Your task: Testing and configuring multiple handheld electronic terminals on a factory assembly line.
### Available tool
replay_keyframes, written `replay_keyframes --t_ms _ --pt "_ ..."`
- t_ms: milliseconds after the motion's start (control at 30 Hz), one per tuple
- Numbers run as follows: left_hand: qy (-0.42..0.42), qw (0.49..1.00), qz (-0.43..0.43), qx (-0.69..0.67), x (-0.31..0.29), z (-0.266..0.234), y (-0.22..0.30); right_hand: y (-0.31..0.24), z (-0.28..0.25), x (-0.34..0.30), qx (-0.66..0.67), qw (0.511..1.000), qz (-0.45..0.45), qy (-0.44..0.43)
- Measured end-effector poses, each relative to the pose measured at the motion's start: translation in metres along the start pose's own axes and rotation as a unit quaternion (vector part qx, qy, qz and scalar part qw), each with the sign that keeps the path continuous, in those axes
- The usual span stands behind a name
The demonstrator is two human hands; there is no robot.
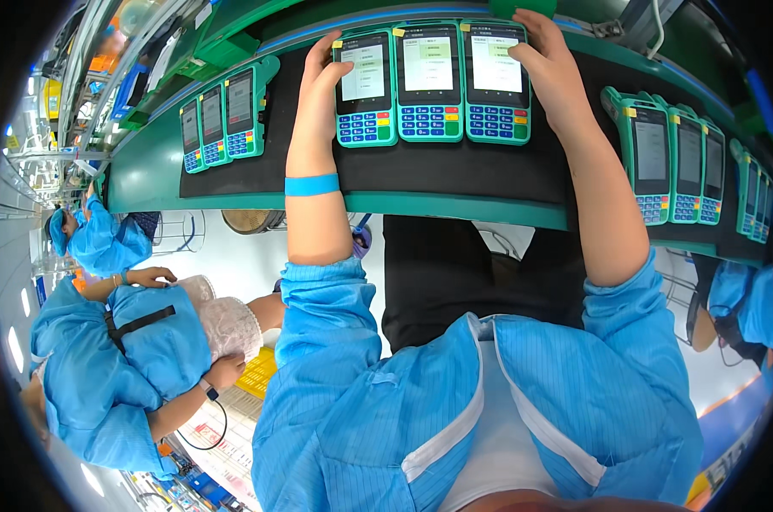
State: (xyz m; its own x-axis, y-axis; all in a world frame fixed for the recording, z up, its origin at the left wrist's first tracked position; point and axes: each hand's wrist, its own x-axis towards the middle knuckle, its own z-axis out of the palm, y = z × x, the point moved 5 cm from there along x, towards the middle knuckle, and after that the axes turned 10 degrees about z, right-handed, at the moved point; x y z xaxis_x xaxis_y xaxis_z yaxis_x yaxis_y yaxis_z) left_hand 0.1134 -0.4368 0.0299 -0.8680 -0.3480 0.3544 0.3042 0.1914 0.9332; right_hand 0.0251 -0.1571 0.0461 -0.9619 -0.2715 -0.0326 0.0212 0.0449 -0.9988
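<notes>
Three teal payment terminals stand side by side in front of me, screens lit and coloured keypads toward me: the left terminal (367, 94), the middle terminal (429, 72) and the right terminal (495, 77). My left hand (320, 77) grips the outer edge of the left one, thumb over its screen edge and fingers toward its top. On the opposite side my right hand (547, 68) holds the right one's outer edge, its thumb reaching onto the screen. The three sit close together between my hands. Parts of my fingers are hidden behind the terminals.
A black mat (455, 175) covers the green-edged bench (147, 175). More terminals stand in groups at the left (214, 119) and right (681, 162). A co-worker in blue (113, 367) sits at my left, near a yellow crate (258, 373); other people work farther off.
</notes>
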Motion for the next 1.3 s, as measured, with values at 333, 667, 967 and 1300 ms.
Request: replay_keyframes --t_ms 333,667,967,1300 --pt "0.025 0.996 -0.023 0.077 0.006 0.003 0.001 0.019 0.001 0.011 -0.055 0.996 -0.061 0.019" --pt "0.041 0.999 -0.014 -0.022 0.005 -0.003 -0.003 0.017 0.004 0.016 -0.074 0.993 -0.079 0.039" --pt "0.191 0.931 0.155 0.271 -0.018 -0.038 0.020 0.021 0.004 0.015 -0.074 0.993 -0.083 0.038" --pt "0.197 0.726 0.109 0.650 -0.069 -0.151 0.015 0.015 0.009 0.009 -0.101 0.991 -0.079 0.039"
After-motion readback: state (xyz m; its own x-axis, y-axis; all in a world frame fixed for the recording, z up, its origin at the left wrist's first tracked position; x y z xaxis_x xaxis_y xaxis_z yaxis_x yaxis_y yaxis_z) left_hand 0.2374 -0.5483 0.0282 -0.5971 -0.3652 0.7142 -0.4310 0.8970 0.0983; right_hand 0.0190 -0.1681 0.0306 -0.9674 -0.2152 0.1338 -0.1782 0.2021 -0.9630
